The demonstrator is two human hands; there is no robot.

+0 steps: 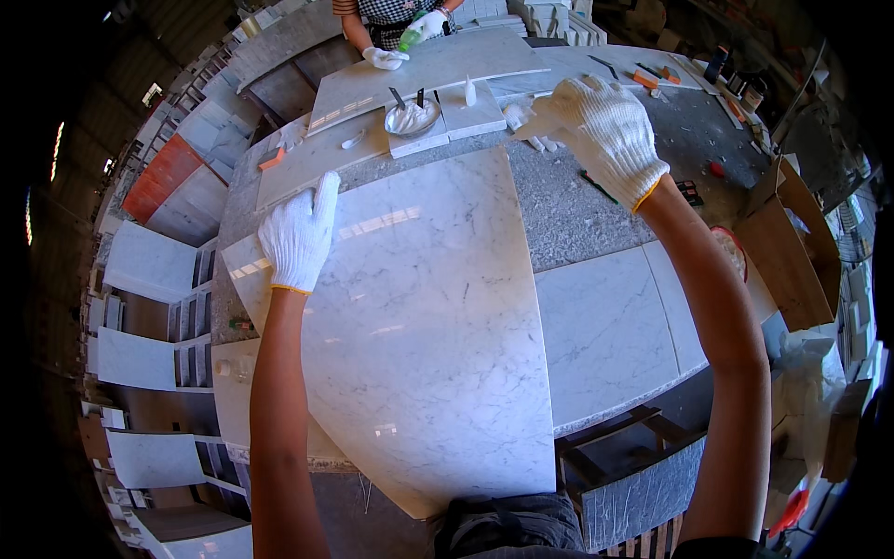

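A large white marble slab [428, 307] with grey veins lies askew in front of me, its near corner reaching past the table edge. At its far left edge is my left hand [300, 238], in a white knit glove, fingers bent over the edge and one finger stretched out. My right hand [610, 135], gloved too, is raised beyond the slab's far right corner. It is closed on a thin, pale, flat piece [535, 121] that sticks out to the left; its kind is unclear. White glove fingers [542, 143] show just beneath it.
Across the table, a co-worker's gloved hand [428, 25] holds a green thing over another slab [438, 70]. A bowl [413, 118] of white paste with spatulas and a white bottle [470, 91] stand on stone blocks. A cardboard box [792, 247] is at right; marble pieces [149, 261] stand left.
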